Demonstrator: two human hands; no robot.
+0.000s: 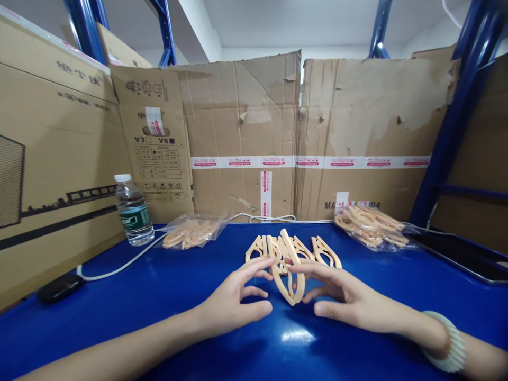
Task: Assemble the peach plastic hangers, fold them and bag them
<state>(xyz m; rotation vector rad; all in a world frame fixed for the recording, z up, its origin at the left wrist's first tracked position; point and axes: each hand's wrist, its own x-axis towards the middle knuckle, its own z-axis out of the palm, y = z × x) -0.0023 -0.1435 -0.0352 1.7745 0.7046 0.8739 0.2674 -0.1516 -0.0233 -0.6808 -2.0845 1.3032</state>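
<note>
A beige plastic folding clothes hanger (299, 283), folded into a narrow loop, is between my two hands in the middle of the blue table. My left hand (242, 296) is open, its index fingertip at the hanger's left side and its thumb well apart. On the other side, my right hand (337, 293) is open too; its fingertips reach partly behind the hanger, so their contact is hidden. Just beyond my fingers, several more beige folding hangers (327, 251) lie in a row, partly covered by the nearer one.
Clear bags of beige pieces lie behind, one bag (194, 232) left and another bag (373, 227) right. A water bottle (134, 211), a black device (60, 287) and a white cable (115, 276) are left. A dark flat tablet-like object (460, 256) lies right. Cardboard (246, 127) walls the back.
</note>
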